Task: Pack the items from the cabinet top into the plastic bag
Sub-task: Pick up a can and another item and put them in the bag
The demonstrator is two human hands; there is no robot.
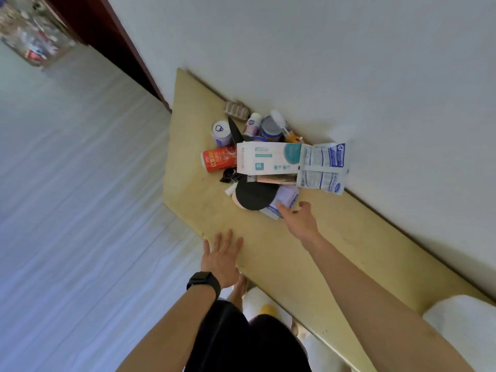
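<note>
A pile of items lies on the yellow cabinet top (pixel 335 259) against the wall: a white mask box (pixel 268 159), a red can (pixel 218 162) on its side, a white and blue can (pixel 222 132), blue-printed sachets (pixel 323 167), a black round pad (pixel 255 196) and a pale purple packet (pixel 285 198). My right hand (pixel 300 218) is open, its fingertips touching the purple packet's near edge. My left hand (pixel 222 256), with a black watch on the wrist, rests flat with fingers spread on the cabinet's front edge. No plastic bag is clearly visible.
A small bottle (pixel 253 123), a tin (pixel 271 130) and a striped roll (pixel 237 110) stand behind the pile by the white wall. Something white (pixel 464 320) lies at the cabinet's near right. The pale floor (pixel 80 210) stretches left, with a dark door frame (pixel 112 38) beyond.
</note>
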